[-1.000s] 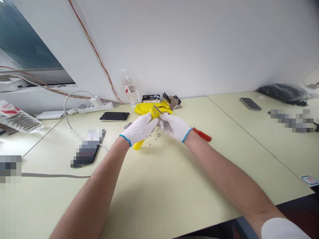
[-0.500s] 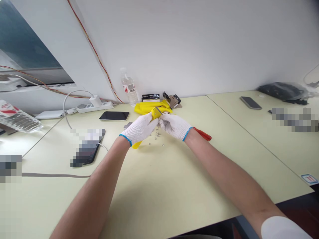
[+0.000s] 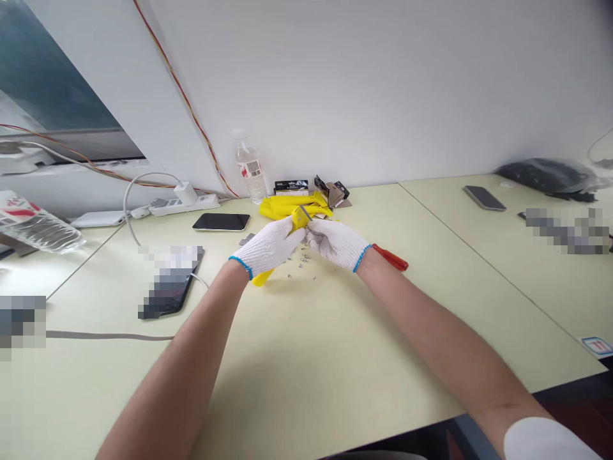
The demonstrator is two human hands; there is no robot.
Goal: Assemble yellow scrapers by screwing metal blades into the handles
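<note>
My left hand (image 3: pixel 271 246), in a white knit glove with a blue cuff, is closed around a yellow scraper (image 3: pixel 299 218). A thin metal edge shows on the scraper's head, and its yellow handle sticks out below the glove. My right hand (image 3: pixel 335 243), gloved the same way, is pinched close beside the head; whatever its fingertips hold is hidden. Several small metal screws (image 3: pixel 303 260) lie scattered on the table under both hands. To the right of my right wrist rests a red-handled tool (image 3: pixel 391 257), partly covered by that arm.
Behind my hands are yellow pieces (image 3: pixel 287 207), black-and-white packaging (image 3: pixel 291 186) and an upright water bottle (image 3: pixel 251 169) by the wall. Phones (image 3: pixel 221 222) lie to the left, near a white power strip (image 3: pixel 184 204). Another phone (image 3: pixel 484 197) and a black plastic bag (image 3: pixel 546 176) are at right.
The whole view has shifted very slightly. Both hands keep their places on the yellow scraper, with little visible movement.
</note>
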